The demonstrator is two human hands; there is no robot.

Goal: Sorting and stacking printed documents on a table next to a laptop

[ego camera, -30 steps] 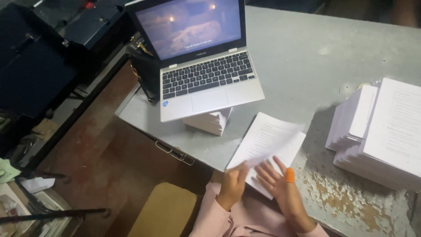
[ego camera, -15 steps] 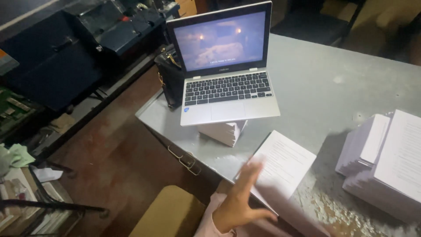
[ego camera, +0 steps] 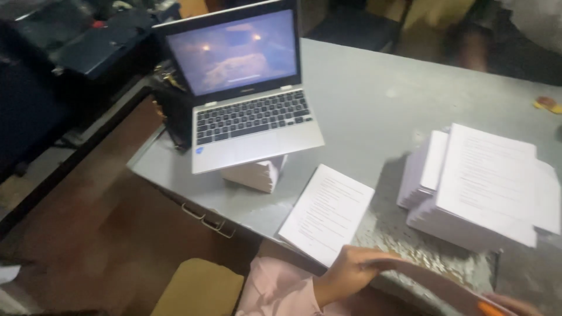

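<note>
Grey table (ego camera: 374,99) – paint flaked and speckled beside the white paper stacks (ego camera: 486,187). Silver laptop (ego camera: 246,99), black keys, bluish screen. White printed sheet (ego camera: 328,213) right of the laptop. Pink sleeve (ego camera: 275,292) – tan seat (ego camera: 199,289) below the table.

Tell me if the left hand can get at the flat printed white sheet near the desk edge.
Probably yes: the left hand sits beside the flat printed white sheet, nothing between, though it holds another blurred sheet.

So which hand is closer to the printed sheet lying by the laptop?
Left. The left hand sits just below the sheet, near its lower corner; the right hand is far off at the bottom right edge.
</note>
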